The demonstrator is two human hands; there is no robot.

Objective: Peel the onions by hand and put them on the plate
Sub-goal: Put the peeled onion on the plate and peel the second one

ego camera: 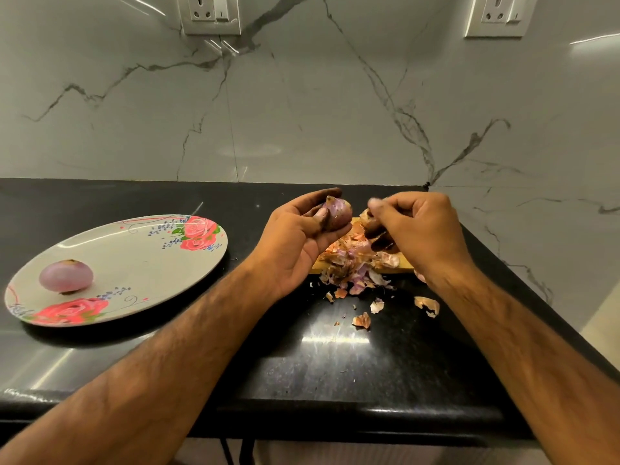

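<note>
My left hand (pixel 295 243) grips a purple onion (pixel 339 214) above the counter, thumb and fingers curled round it. My right hand (pixel 416 229) is just right of it, fingers curled and pinching a piece of brown onion skin (pixel 366 217). A peeled onion (pixel 66 276) lies on the floral plate (pixel 141 260) at the left. Under my hands a pile of onion peels (pixel 352 263) covers a wooden board (pixel 396 268).
Loose peel scraps (pixel 426 305) lie on the black counter (pixel 335 364) in front of the board. The marble wall stands behind, and the counter's right edge runs diagonally near my right forearm. The counter's front edge is close to me.
</note>
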